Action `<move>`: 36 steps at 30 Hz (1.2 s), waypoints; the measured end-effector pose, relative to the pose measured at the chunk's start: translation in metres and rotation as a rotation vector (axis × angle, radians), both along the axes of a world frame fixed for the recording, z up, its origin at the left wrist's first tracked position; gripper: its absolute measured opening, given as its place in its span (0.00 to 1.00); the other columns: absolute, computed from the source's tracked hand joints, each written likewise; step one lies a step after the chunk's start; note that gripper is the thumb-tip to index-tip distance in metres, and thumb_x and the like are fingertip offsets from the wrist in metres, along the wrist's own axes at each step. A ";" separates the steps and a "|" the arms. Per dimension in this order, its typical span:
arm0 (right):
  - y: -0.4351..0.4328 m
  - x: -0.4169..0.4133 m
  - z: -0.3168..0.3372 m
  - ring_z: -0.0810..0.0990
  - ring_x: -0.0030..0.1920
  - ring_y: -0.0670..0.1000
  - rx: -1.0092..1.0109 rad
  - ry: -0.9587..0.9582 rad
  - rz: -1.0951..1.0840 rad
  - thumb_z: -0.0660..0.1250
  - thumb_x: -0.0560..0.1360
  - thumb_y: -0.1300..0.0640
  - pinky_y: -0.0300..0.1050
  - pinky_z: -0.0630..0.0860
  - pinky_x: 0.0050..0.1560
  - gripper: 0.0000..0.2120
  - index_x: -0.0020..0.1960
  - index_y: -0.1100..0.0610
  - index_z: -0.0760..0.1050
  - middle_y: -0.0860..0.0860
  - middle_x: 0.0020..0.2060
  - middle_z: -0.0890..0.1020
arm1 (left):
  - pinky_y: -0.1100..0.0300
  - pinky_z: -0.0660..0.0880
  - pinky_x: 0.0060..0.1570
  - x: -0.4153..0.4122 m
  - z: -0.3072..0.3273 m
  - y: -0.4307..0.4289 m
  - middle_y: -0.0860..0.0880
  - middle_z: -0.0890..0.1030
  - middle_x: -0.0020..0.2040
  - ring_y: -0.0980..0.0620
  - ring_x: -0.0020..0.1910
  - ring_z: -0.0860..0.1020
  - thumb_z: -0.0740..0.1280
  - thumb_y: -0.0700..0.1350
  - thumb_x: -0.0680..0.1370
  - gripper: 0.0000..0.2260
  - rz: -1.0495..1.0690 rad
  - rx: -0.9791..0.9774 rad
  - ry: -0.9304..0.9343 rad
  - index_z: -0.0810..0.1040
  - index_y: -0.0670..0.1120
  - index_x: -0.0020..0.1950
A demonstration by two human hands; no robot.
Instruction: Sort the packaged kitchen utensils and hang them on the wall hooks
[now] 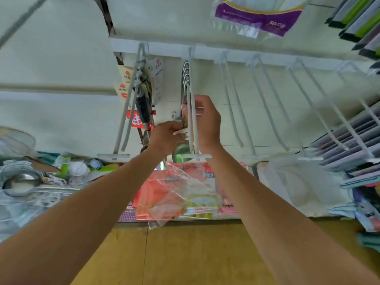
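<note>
- Both your hands meet at the second hook (195, 138) from the left, because the utensil (181, 153) is going onto this one.
- Your right hand (206, 122) is higher, its fingers curled around the upper handle just behind the hook's two wires. I think it steers the top end to the wire.
- Your left hand (166, 136) is lower and pinches the utensil with a small white tag, so the lower part does not swing.
- The utensil is between your hands, touching the hook. Whether its top is already over the wire, I cannot tell.
- Its long axis is close to vertical and lies beside the wires. The top end points up to the rail (246, 57), and the rounded green and metal end hangs lowest, near the hook's tip.
- Further back on the same hook hang metal handles (185, 76) of the same kind, so the sorting fits.
- The hooks to the right carry nothing, and more bags (174, 192) wait on the shelf below.
</note>
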State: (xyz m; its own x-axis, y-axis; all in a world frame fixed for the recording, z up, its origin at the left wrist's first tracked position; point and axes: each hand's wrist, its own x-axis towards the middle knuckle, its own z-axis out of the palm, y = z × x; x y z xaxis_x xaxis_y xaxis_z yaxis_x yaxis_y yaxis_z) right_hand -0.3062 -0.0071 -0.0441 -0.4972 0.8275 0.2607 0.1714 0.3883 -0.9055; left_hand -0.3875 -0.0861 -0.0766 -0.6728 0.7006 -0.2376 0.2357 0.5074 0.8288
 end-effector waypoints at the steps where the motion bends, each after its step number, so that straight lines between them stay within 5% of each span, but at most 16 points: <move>1: 0.002 0.001 0.000 0.81 0.44 0.44 -0.002 -0.002 0.014 0.72 0.75 0.58 0.51 0.80 0.48 0.07 0.52 0.56 0.77 0.46 0.45 0.83 | 0.53 0.77 0.57 -0.001 0.000 0.000 0.43 0.82 0.55 0.45 0.55 0.80 0.69 0.42 0.77 0.12 -0.019 0.017 -0.008 0.79 0.42 0.59; 4: 0.007 0.005 0.001 0.79 0.42 0.39 -0.002 -0.010 0.042 0.72 0.75 0.58 0.41 0.78 0.46 0.07 0.50 0.57 0.76 0.42 0.40 0.81 | 0.53 0.78 0.56 -0.002 0.000 0.001 0.48 0.83 0.50 0.47 0.52 0.81 0.75 0.48 0.69 0.14 -0.018 0.085 0.001 0.79 0.47 0.53; 7: 0.005 0.010 0.003 0.78 0.40 0.35 0.006 -0.021 0.067 0.72 0.75 0.58 0.29 0.73 0.43 0.07 0.50 0.57 0.76 0.42 0.40 0.80 | 0.45 0.75 0.59 0.011 0.008 -0.003 0.50 0.80 0.44 0.45 0.49 0.80 0.71 0.37 0.75 0.11 -0.079 0.066 0.048 0.80 0.40 0.57; 10: -0.002 0.018 0.006 0.77 0.39 0.32 0.011 -0.036 0.079 0.72 0.75 0.59 0.24 0.71 0.42 0.07 0.50 0.58 0.76 0.42 0.40 0.80 | 0.60 0.77 0.54 0.020 0.003 -0.009 0.54 0.75 0.40 0.56 0.38 0.72 0.64 0.33 0.79 0.07 -0.156 0.030 0.091 0.79 0.31 0.54; 11: -0.005 0.022 0.007 0.77 0.39 0.33 0.013 -0.045 0.082 0.72 0.75 0.59 0.24 0.71 0.42 0.07 0.50 0.58 0.76 0.43 0.40 0.81 | 0.66 0.75 0.46 0.024 0.002 -0.014 0.54 0.75 0.38 0.53 0.36 0.71 0.63 0.32 0.80 0.08 -0.164 -0.006 0.096 0.76 0.26 0.48; 14: -0.020 0.039 0.007 0.77 0.40 0.33 0.006 -0.063 0.113 0.72 0.74 0.61 0.30 0.73 0.45 0.07 0.50 0.58 0.75 0.46 0.42 0.82 | 0.56 0.70 0.39 0.026 -0.005 -0.031 0.56 0.77 0.27 0.45 0.35 0.72 0.69 0.34 0.76 0.17 -0.072 0.058 0.079 0.77 0.50 0.31; 16: -0.032 0.052 0.006 0.77 0.42 0.34 0.003 -0.062 0.138 0.71 0.74 0.62 0.31 0.73 0.45 0.08 0.52 0.60 0.75 0.48 0.43 0.82 | 0.58 0.72 0.42 0.029 -0.010 -0.041 0.52 0.81 0.33 0.47 0.36 0.77 0.73 0.39 0.74 0.12 -0.137 0.074 0.097 0.80 0.55 0.35; 19: -0.056 0.073 0.012 0.77 0.41 0.32 -0.024 -0.063 0.131 0.71 0.75 0.62 0.25 0.70 0.42 0.08 0.52 0.58 0.74 0.42 0.41 0.80 | 0.73 0.64 0.33 0.046 -0.003 -0.061 0.57 0.75 0.31 0.61 0.32 0.72 0.72 0.39 0.74 0.04 -0.243 0.057 0.172 0.80 0.47 0.40; 24: -0.102 0.104 0.019 0.78 0.43 0.36 -0.054 -0.052 0.102 0.72 0.75 0.59 0.31 0.73 0.48 0.08 0.51 0.54 0.74 0.41 0.41 0.80 | 0.71 0.64 0.34 0.072 0.001 -0.106 0.56 0.75 0.33 0.54 0.35 0.72 0.70 0.39 0.75 0.05 -0.319 0.059 0.158 0.79 0.46 0.40; 27: -0.131 0.115 0.021 0.80 0.45 0.41 -0.150 -0.025 0.034 0.71 0.75 0.56 0.46 0.80 0.52 0.07 0.51 0.53 0.75 0.42 0.41 0.81 | 0.71 0.67 0.35 0.082 0.007 -0.144 0.51 0.80 0.37 0.53 0.37 0.76 0.71 0.43 0.76 0.04 -0.327 0.067 0.131 0.83 0.43 0.47; 30: -0.145 0.118 0.028 0.83 0.47 0.49 -0.265 0.007 -0.040 0.71 0.74 0.53 0.60 0.81 0.50 0.07 0.51 0.51 0.77 0.44 0.43 0.83 | 0.57 0.74 0.46 0.095 0.020 -0.168 0.43 0.84 0.41 0.46 0.43 0.81 0.70 0.46 0.74 0.11 -0.349 0.103 0.081 0.83 0.39 0.50; 33: -0.159 0.116 0.042 0.83 0.47 0.53 -0.313 -0.009 -0.085 0.71 0.76 0.60 0.59 0.81 0.51 0.04 0.49 0.53 0.77 0.50 0.44 0.83 | 0.50 0.76 0.51 0.097 0.036 -0.185 0.43 0.85 0.44 0.44 0.46 0.81 0.66 0.51 0.70 0.18 -0.333 0.075 0.009 0.84 0.40 0.50; 36: -0.164 0.124 0.051 0.83 0.47 0.55 -0.317 -0.033 -0.062 0.71 0.76 0.61 0.50 0.83 0.46 0.06 0.47 0.51 0.77 0.53 0.46 0.84 | 0.53 0.75 0.54 0.103 0.039 -0.186 0.43 0.83 0.51 0.45 0.50 0.80 0.68 0.44 0.77 0.11 -0.363 0.000 0.013 0.83 0.40 0.55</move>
